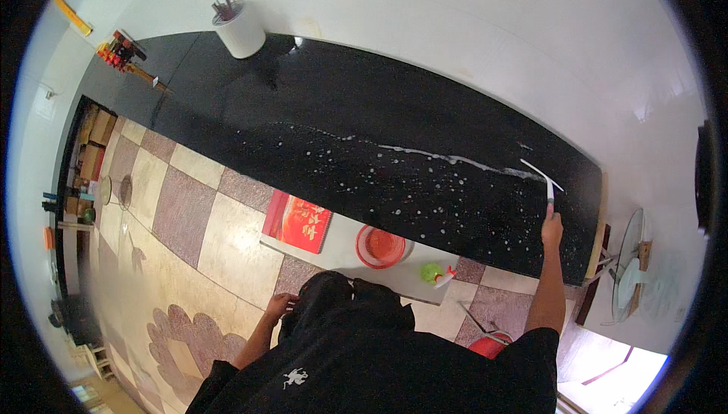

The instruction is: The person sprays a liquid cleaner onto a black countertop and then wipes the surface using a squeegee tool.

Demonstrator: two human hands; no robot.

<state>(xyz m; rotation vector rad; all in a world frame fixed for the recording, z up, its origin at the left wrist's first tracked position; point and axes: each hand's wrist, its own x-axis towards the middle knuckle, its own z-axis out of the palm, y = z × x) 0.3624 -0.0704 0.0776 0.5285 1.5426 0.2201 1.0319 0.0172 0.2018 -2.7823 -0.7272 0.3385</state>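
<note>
My right hand (551, 226) grips the handle of a white squeegee (548, 183), arm stretched out over a long black countertop (364, 95). The squeegee's blade touches the countertop near its right end. From the blade, a line of white foam (455, 159) runs leftward along the surface. Between that line and the front edge lie many drops of liquid (398, 212). Beside my black clothing hangs my left hand (281, 305), fingers loosely bent, with nothing seen in it.
A pale low bench (347, 237) before me bears a red spiral-bound calendar or book (301, 223), a red plastic basket (380, 246) and a green spray bottle (432, 272). On the countertop stands a white utensil holder (242, 30). A red-seated stool (490, 346) is at lower right.
</note>
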